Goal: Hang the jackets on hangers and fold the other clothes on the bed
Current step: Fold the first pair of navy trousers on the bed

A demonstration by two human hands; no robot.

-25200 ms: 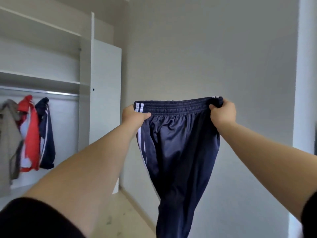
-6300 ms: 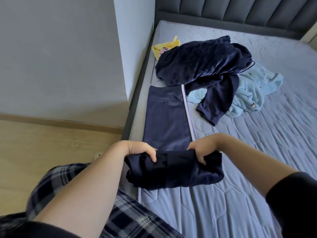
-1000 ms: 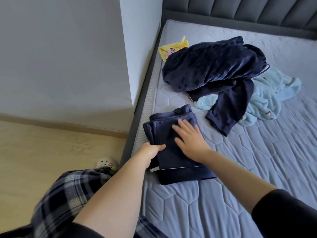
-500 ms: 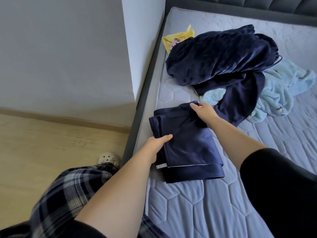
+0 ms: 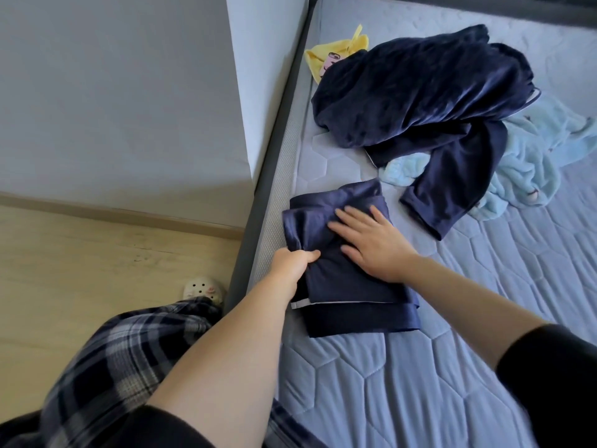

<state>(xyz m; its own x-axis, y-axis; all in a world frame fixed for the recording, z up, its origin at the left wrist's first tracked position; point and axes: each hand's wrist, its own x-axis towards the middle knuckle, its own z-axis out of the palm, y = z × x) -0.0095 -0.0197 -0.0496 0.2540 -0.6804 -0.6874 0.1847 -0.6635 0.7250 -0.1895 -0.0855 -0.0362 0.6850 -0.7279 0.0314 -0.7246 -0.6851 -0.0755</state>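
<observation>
The folded navy track pants (image 5: 349,299) lie on the grey quilted mattress (image 5: 484,318) near its left edge. My left hand (image 5: 290,266) grips the left side of the folded bundle. My right hand (image 5: 371,244) lies flat on top of it, fingers spread, pressing down. Beyond it sits a crumpled dark navy velvet garment (image 5: 420,92) with one sleeve or leg trailing toward me. A light blue fleece garment (image 5: 529,156) is partly under it, and a yellow piece (image 5: 336,53) sticks out at the far left.
The dark bed frame edge (image 5: 258,221) runs along the mattress's left side, next to a white wall corner (image 5: 258,76). Wooden floor (image 5: 97,270) lies to the left, with a pale clog (image 5: 203,289) on it. My plaid trousers (image 5: 113,367) show at the bottom.
My right hand has come back from the far corner of the pants and now lies flat on top. My left hand has closed on the left edge.
</observation>
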